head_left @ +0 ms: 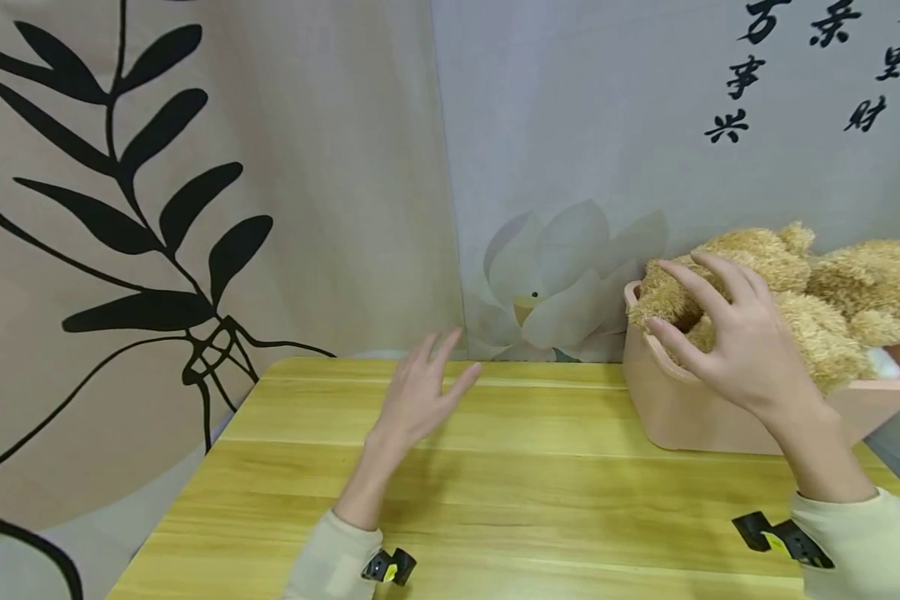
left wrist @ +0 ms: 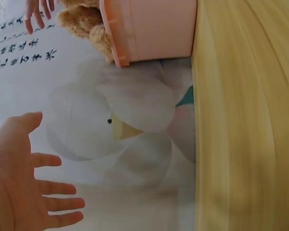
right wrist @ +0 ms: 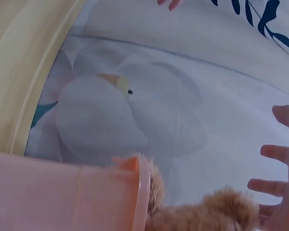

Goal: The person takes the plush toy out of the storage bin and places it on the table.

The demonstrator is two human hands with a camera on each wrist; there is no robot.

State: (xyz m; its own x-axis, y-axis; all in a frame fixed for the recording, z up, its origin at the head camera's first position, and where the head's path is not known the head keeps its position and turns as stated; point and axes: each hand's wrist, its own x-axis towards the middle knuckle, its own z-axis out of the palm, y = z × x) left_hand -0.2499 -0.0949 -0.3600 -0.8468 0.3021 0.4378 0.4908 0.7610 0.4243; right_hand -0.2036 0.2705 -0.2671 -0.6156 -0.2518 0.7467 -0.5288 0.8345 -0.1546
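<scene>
Right hand over plush toy in pink bin, left hand idle.

Right hand [head_left: 742,346], fingers spread & slightly bent, hovers at or on the fluffy tan plush bear [head_left: 810,292]; contact unclear, no firm grip seen. Bear sits piled in the pale pink plastic bin [head_left: 690,417], spilling above its rim. Left hand [head_left: 420,396] is open w/ relaxed fingers, holding nothing, above the yellow wooden worktop [head_left: 495,500] left of bin.
</scene>
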